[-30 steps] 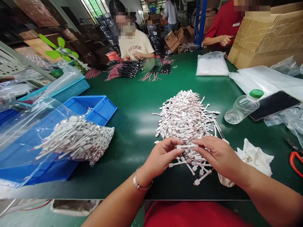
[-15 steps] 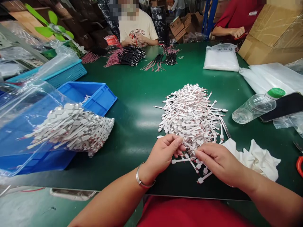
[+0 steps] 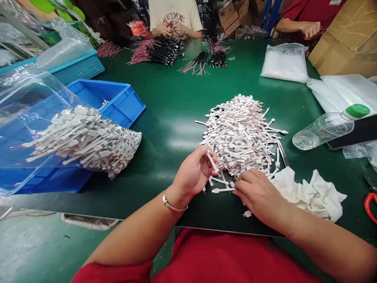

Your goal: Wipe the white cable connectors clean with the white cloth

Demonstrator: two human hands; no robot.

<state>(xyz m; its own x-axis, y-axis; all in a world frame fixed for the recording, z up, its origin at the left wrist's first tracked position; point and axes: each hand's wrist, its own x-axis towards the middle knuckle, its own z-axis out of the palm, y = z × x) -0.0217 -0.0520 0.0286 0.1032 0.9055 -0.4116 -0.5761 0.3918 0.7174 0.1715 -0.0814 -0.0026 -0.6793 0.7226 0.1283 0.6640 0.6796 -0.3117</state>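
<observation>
A heap of small white strip parts (image 3: 243, 131) lies on the green table (image 3: 171, 110) in front of me. My left hand (image 3: 194, 173), with a silver bangle on its wrist, is closed on one white strip (image 3: 212, 161) lifted just off the heap's near edge. My right hand (image 3: 256, 194) rests palm down on the near edge of the heap, fingertips pressed on loose strips; what it holds is hidden. A clear plastic bag (image 3: 59, 133) filled with the same white strips lies on a blue bin at the left.
A blue bin (image 3: 118, 104) and a perforated blue tray (image 3: 76, 68) stand at left. A white cloth (image 3: 306, 192), a plastic bottle (image 3: 326, 127), a phone and red-handled cutters (image 3: 370, 206) lie at right. Two people work on wire bundles (image 3: 165, 51) at the far side.
My left hand has lifted one strip clear of the heap. My right hand has dropped flat onto the heap's near edge. The camera has tilted down.
</observation>
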